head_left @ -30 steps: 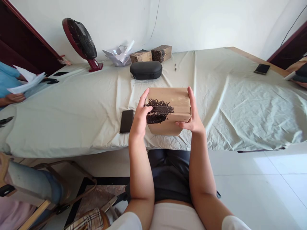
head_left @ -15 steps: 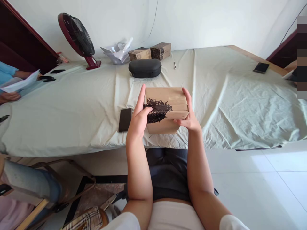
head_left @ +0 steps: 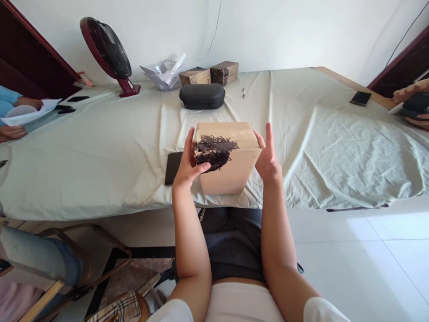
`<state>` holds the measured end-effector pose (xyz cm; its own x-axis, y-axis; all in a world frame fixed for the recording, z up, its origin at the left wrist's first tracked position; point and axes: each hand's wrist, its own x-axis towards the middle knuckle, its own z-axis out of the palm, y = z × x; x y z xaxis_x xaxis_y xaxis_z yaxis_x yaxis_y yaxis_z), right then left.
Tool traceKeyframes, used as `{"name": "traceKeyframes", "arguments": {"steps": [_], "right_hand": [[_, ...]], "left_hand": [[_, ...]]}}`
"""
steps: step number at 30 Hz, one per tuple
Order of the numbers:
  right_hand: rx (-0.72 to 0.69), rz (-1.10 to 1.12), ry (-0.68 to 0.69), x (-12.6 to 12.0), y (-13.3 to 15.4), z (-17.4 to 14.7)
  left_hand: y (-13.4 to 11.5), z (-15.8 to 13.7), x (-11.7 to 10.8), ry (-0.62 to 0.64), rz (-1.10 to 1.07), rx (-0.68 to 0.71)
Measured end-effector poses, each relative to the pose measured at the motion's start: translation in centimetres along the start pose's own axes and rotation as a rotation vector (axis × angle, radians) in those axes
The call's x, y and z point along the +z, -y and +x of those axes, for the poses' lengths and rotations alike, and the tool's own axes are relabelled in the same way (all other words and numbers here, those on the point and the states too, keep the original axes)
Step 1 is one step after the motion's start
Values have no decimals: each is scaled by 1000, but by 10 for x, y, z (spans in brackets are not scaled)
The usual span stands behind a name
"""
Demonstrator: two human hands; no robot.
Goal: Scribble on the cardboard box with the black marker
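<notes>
centre of frame: brown cardboard box (head_left: 231, 167) w/ a black scribbled patch on its upper left corner, held up over the near edge of the table (head_left: 100, 147), tilted so one corner points toward the camera. left hand (head_left: 187, 165) clamps the box's left side, thumb across the scribble, fingers (head_left: 189, 141) running up behind the left edge. right hand (head_left: 268, 158) at the box's right side, palm toward it, fingers straight and spread; looks opened out, palm seems just touching or barely off the side, can't tell which. so box weight sits mostly in the left grip.

table covered w/ a pale creased cloth, fills the mid band of the frame. dark phone (head_left: 172, 167) flat on the cloth just left of the left hand, partly hidden behind the wrist. black oval case (head_left: 202, 96) above centre, well behind the box. behind that, upper centre by the wall: two small brown boxes (head_left: 209, 75) side by side, crumpled white plastic bag (head_left: 162, 76) just left of them. red-framed fan (head_left: 107, 51) upper left, tilted. small pen-like item (head_left: 243, 93) right of the case, too small to tell. second phone (head_left: 360, 97) upper right on the cloth.

far left edge: another person's hand (head_left: 11, 133) w/ white paper (head_left: 31, 112), blue sleeve. far right edge: another person's hands (head_left: 410, 96) on a dark object. lower left: chair frame (head_left: 83, 250).
</notes>
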<state>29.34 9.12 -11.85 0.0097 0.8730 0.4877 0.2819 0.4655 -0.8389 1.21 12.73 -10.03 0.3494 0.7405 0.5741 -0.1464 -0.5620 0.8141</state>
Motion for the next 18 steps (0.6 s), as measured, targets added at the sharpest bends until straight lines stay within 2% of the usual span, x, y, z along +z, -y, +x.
{"name": "traceKeyframes", "arguments": {"steps": [2,5,7,13,18], "right_hand": [[141,-233,-30,-3,-17,-4],[371,-632,10,1,-41,-8],[446,-720,20,9,-49,-7],[471,-476,-175,25,-40,5],[242,-105,-248,21,-27,9]], "left_hand": [[4,-2,-6,-95,16,47],[6,-3,-11,-173,25,58],[7,-4,-12,-193,10,48],[9,-3,-13,-228,-32,27],[9,-3,-13,-227,-66,30]]}}
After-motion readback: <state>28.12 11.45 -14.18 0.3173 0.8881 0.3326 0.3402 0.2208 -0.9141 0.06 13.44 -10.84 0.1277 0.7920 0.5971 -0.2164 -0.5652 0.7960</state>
